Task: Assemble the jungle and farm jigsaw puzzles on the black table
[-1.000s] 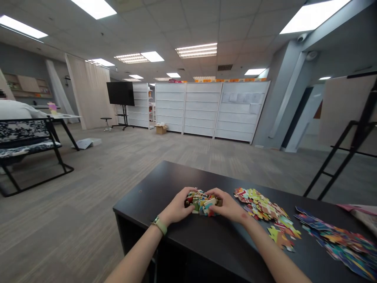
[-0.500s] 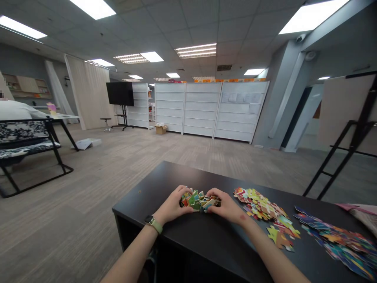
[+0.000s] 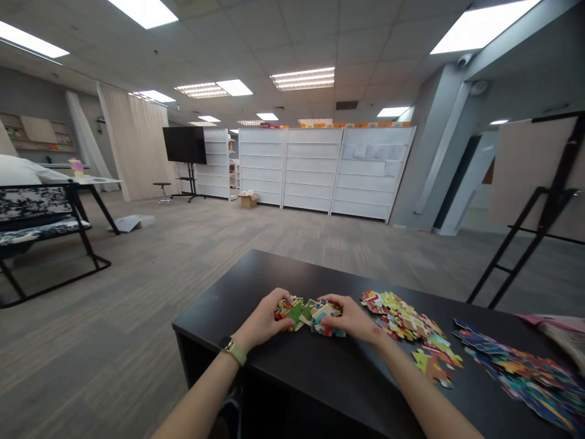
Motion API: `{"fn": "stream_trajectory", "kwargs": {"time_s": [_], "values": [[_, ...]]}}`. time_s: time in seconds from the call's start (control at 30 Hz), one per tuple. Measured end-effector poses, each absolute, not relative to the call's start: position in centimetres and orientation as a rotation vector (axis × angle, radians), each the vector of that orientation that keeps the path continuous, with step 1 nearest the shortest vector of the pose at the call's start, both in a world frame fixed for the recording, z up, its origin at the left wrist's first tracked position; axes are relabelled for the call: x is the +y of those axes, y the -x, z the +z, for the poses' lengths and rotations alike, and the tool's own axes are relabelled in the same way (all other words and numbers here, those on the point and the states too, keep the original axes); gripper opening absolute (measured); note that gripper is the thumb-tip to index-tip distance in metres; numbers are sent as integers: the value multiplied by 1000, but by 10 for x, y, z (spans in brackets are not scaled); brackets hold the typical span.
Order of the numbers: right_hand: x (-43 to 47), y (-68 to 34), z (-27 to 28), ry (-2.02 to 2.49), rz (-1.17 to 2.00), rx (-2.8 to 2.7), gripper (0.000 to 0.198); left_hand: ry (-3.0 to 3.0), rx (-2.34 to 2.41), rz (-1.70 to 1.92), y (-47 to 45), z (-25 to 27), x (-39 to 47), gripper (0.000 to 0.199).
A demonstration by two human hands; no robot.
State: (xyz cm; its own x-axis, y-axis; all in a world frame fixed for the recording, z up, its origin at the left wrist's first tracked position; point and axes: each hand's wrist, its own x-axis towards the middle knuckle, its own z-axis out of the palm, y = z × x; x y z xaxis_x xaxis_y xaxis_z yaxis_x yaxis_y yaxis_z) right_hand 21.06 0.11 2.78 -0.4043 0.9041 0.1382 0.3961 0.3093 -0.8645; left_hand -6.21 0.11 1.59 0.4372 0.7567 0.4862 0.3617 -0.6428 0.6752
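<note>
On the black table (image 3: pixel 262 277), both hands grip a small heap of jigsaw puzzle pieces (image 3: pixel 301 312), mostly green, red, cream and blue. My left hand (image 3: pixel 267 318) has its fingers and thumb curled round the left part of the heap. Around the right part, my right hand (image 3: pixel 350 318) is curled the same way, with a few pale and blue pieces under its thumb. Fingers hide some of the pieces. Just right of my right hand lies a looser pile of yellow and red jigsaw puzzle pieces (image 3: pixel 406 316).
Darker blue and purple puzzle pieces (image 3: pixel 525 372) spread over the table's right side, with a pink and grey cloth (image 3: pixel 553 332) behind them. An easel (image 3: pixel 543 213) stands to the right. Far left, a person in a white top (image 3: pixel 21 171) sits on a patterned chair (image 3: pixel 41 204).
The heap has spread slightly between my hands, and its left part has shifted a little left with my left hand. More pale and blue pieces show under my right hand.
</note>
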Motion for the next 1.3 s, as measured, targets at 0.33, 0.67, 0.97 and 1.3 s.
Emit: {"fn": "stream_trajectory", "kwargs": {"time_s": [0.33,0.67,0.97,1.3], "values": [[2,-213,29,1259,756,-1908,25,-2167,888,914,87,29,-8,54],[-11,-164,21,1030,790,-1896,36,-2328,779,1006,33,4,-2,115],[-1,-168,7,1123,807,-1748,63,-2115,797,1123,38,-4,15,118],[24,-173,-11,1086,973,-1205,48,-1887,852,1222,8,-8,27,121]]}}
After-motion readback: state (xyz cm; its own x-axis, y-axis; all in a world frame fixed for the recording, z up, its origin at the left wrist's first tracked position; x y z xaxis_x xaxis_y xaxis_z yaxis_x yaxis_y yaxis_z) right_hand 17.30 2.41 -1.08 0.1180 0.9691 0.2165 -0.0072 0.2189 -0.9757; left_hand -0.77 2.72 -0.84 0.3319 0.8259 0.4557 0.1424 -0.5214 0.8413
